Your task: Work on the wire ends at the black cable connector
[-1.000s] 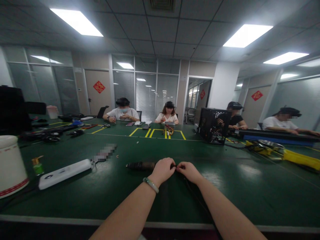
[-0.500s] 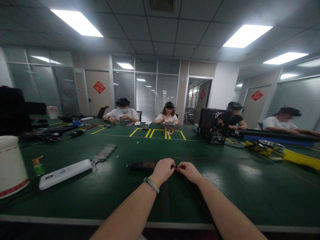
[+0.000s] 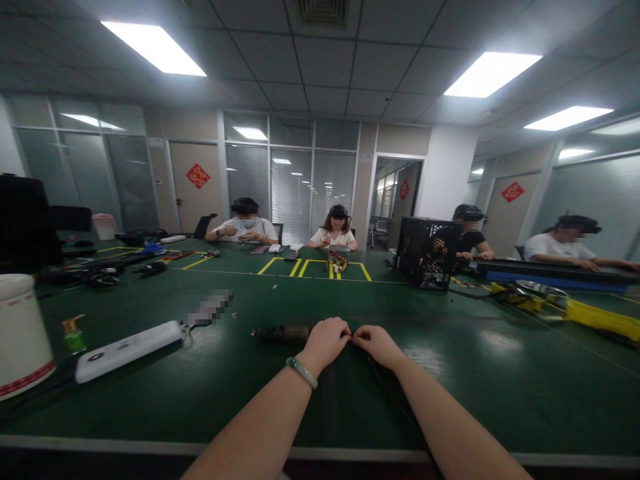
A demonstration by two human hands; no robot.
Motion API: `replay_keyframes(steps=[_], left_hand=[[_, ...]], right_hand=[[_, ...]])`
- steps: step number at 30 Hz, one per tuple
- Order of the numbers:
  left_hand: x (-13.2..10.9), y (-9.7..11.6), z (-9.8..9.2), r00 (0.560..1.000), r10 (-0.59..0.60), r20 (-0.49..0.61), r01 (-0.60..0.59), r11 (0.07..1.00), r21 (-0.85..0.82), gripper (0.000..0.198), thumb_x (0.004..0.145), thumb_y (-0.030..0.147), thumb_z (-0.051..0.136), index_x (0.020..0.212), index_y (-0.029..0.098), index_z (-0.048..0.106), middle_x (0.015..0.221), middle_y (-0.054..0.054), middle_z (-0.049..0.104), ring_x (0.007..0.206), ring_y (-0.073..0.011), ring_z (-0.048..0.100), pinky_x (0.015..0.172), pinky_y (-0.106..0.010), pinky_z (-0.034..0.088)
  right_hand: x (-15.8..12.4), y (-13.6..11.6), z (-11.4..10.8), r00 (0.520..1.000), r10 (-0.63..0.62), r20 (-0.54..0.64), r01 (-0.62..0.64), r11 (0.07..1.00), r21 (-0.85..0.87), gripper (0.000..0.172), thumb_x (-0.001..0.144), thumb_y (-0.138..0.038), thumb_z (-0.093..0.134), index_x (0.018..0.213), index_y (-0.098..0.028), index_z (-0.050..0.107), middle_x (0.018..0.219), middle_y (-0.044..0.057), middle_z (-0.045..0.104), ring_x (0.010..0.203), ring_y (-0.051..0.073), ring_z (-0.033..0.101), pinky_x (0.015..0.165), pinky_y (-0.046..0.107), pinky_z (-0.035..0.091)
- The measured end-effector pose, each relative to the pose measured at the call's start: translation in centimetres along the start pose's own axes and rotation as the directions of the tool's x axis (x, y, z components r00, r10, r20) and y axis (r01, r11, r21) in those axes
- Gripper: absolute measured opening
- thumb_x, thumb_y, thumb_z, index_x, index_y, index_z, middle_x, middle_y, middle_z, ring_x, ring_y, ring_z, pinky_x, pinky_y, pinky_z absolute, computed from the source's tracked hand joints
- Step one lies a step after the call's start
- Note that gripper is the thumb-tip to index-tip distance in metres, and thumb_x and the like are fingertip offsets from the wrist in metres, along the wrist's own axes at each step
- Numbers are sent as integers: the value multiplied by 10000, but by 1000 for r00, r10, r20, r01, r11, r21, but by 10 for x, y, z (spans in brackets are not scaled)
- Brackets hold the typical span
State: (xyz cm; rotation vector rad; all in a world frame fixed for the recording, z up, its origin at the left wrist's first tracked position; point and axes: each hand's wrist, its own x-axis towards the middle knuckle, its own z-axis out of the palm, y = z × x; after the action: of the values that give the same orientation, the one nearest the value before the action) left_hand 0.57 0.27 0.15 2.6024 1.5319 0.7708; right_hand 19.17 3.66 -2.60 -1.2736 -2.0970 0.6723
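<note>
A dark, cylindrical electric screwdriver (image 3: 285, 335) lies on the green table with its narrow tip pointing left. My left hand (image 3: 327, 341), a jade-coloured bangle at its wrist, is curled closed over the screwdriver's rear end and hides it. Just to the right, my right hand (image 3: 375, 343) is closed in a pinch, its fingertips almost meeting those of the left. A small dark bit shows between the two sets of fingertips, too little to make out fully. From under my right hand a black cord (image 3: 387, 385) runs toward the table's near edge.
Left of my hands lie a white power strip (image 3: 130, 350), a small green bottle (image 3: 74, 335) and a white canister (image 3: 23, 340). A black computer case (image 3: 427, 253) stands back right, near a yellow-framed item (image 3: 600, 320). Several people sit across the table.
Both hands keep nearly the same place and pinch. Across the table, the person at left has raised a hand a little. The view has shifted very slightly.
</note>
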Motion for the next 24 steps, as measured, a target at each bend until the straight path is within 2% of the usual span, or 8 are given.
replay_keyframes(steps=[6,9,15,20,24], left_hand=[[-2,4,-3,999,-19,-44,21,999,41,114,842,277,539,876,192,606,956,-39,603,938,-188,534,867,-332,391],[-1,2,-3,998,12,-68,-10,999,30,90,832,267,557,846,198,613,935,-27,609,932,-178,532,931,-342,356],[1,-1,4,998,-23,-65,27,998,56,98,834,271,558,836,189,613,924,-33,610,942,-187,536,1023,-391,271],[1,-3,11,999,1,-51,3,997,77,112,869,256,507,870,178,587,924,-45,594,945,-188,534,1009,-385,284],[1,-5,13,999,-1,-45,3,999,55,151,890,272,469,872,177,584,931,-50,588,931,-189,535,951,-366,329]], right_hand=[[2,3,1,1000,7,8,-7,1000,6,191,776,-324,588,811,-173,700,722,9,668,632,137,558,609,232,408],[3,2,0,1000,18,1,-18,1000,7,181,765,-314,599,797,-168,701,722,10,672,646,141,568,628,235,420],[2,-1,1,1000,-15,-5,15,1000,18,173,762,-309,605,795,-170,702,744,9,683,674,143,582,649,234,428],[0,-2,0,1000,7,17,-7,999,38,184,759,-329,614,813,-173,696,740,14,684,667,150,589,604,229,420],[-2,-5,-3,1000,10,21,-11,999,38,193,717,-326,667,842,-183,697,780,19,697,700,158,607,628,233,429]])
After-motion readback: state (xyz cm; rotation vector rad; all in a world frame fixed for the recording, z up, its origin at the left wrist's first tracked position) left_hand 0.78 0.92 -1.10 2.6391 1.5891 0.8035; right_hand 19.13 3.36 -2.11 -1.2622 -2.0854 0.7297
